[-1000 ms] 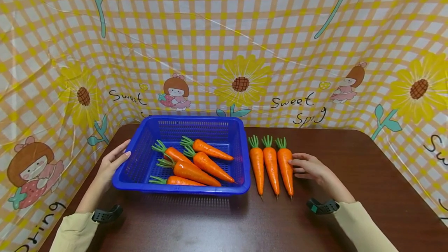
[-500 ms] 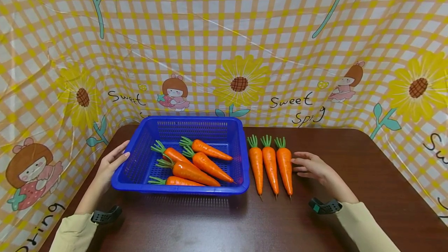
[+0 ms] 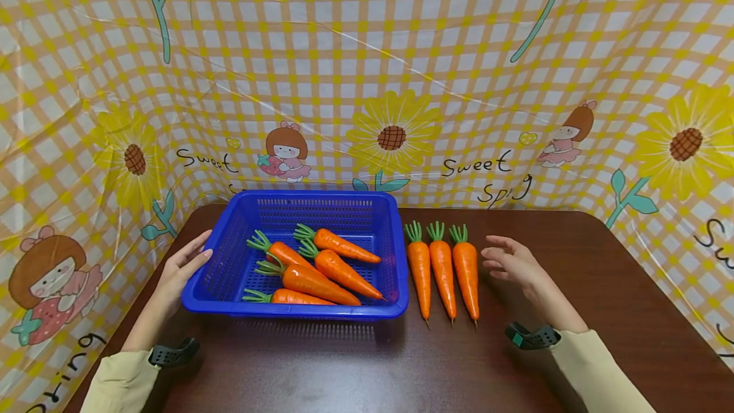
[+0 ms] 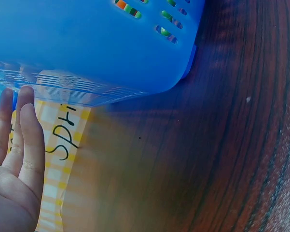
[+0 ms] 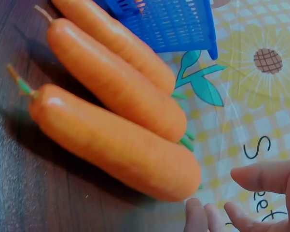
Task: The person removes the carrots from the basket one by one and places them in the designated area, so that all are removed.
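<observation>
My left hand (image 3: pixel 176 275) touches the outer left side of a blue plastic basket (image 3: pixel 295 309), its fingers extended. In the left wrist view, the straight fingers (image 4: pixel 33 145) reach up to the slotted wall. Several orange carrots (image 3: pixel 321 285) with green stem stubs lie inside the basket. Right of it stand three more carrots in a row, flat on the table with tips toward me: the left one (image 3: pixel 420 273), the middle one (image 3: pixel 443 273) and the right one (image 3: pixel 466 273). Just right of this row, my right hand (image 3: pixel 520 269) hovers with relaxed fingers, holding nothing.
The dark brown wooden table (image 3: pixel 321 368) extends in front of the basket and to the right. A yellow checked cloth (image 3: pixel 321 69) with sunflowers and cartoon figures hangs behind and at both sides. Each wrist wears a black band, on the left (image 3: pixel 174 352) and right (image 3: pixel 533 338).
My right hand has drawn off the right carrot, moving slightly right and away from me, leaving a gap. The left hand, basket and carrots stay put.
</observation>
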Action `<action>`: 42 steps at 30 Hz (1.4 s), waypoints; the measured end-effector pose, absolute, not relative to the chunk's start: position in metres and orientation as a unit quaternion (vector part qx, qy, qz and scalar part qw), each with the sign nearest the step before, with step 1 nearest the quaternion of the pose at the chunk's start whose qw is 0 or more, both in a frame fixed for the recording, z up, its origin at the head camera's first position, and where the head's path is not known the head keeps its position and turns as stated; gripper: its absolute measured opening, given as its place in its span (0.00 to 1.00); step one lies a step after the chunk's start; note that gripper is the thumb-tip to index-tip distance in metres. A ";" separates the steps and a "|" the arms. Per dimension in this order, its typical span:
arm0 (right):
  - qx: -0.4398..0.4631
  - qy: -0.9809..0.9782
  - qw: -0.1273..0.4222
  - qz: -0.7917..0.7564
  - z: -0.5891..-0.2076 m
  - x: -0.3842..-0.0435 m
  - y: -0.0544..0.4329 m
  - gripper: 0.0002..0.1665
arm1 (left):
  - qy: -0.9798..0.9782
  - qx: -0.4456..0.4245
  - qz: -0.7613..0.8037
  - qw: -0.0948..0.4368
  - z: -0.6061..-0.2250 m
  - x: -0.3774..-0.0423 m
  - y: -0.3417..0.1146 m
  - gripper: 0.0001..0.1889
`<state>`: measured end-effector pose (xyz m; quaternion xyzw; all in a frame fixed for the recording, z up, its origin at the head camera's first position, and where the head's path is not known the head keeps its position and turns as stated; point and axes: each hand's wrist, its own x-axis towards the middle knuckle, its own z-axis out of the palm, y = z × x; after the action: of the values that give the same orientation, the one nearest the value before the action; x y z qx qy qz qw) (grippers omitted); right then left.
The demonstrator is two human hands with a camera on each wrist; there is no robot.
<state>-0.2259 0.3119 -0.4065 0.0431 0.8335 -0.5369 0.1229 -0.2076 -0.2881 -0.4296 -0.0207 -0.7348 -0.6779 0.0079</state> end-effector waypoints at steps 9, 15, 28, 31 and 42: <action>0.033 0.823 0.062 -0.563 -0.396 -0.224 0.299 0.34 | -0.729 -0.023 -0.684 0.009 -0.430 -0.207 -0.288 0.29; 0.022 0.825 0.066 -0.562 -0.387 -0.222 0.289 0.33 | -0.728 -0.024 -0.685 0.008 -0.431 -0.208 -0.289 0.30; -0.013 0.832 0.074 -0.550 -0.371 -0.217 0.263 0.32 | -0.724 -0.020 -0.689 0.006 -0.432 -0.208 -0.289 0.29; -0.023 0.833 0.082 -0.546 -0.368 -0.216 0.256 0.31 | -0.729 -0.017 -0.685 0.007 -0.431 -0.209 -0.289 0.30; -0.048 0.841 0.086 -0.532 -0.355 -0.216 0.232 0.29 | -0.725 -0.020 -0.689 0.008 -0.430 -0.208 -0.288 0.29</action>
<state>-0.2156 0.2317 -0.3546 -0.0484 0.8409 -0.5322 0.0856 -0.2082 -0.2880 -0.4301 -0.0198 -0.7246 -0.6889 0.0081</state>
